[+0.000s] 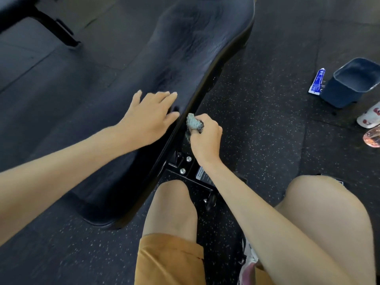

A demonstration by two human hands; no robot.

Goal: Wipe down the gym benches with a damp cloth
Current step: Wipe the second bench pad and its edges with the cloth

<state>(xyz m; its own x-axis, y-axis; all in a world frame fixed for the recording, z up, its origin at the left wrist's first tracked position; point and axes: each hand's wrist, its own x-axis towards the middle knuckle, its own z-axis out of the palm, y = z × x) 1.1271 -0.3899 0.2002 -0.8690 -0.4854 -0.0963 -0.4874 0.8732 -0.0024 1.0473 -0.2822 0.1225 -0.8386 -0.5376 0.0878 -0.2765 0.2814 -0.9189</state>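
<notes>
second bench (30,17): top left, only a dark frame and leg show; well apart from both hands.
left hand (148,118): fingers straight and spread, palm flat on top of the pad near its right edge. It holds nothing; it looks to be bracing.
bench pad (185,48): long and black with a wrinkled cover, running from bottom left to top middle. It is probably heavy and fixed to its frame, cushioned on top and stiffer at the rim, and the cover may turn slick where wet. It needs no lifting, only steadying from above.
cloth (194,124): grey-green wad against the pad's right side edge, just beside the left hand. Soft, light and limp when damp — best bunched in the fist with one face left bare to rub.
right hand (205,140): fingers curled tight round the cloth, pressing it to the pad's edge.
steel bracket (186,165): under the pad, two bolts showing — hard corners near the wrist.
packet (317,81): blue and white, lying on the speckled floor (267,140) just beside the bucket.
bucket (353,81): dark blue, well to the right; I cannot tell whether it holds water.
</notes>
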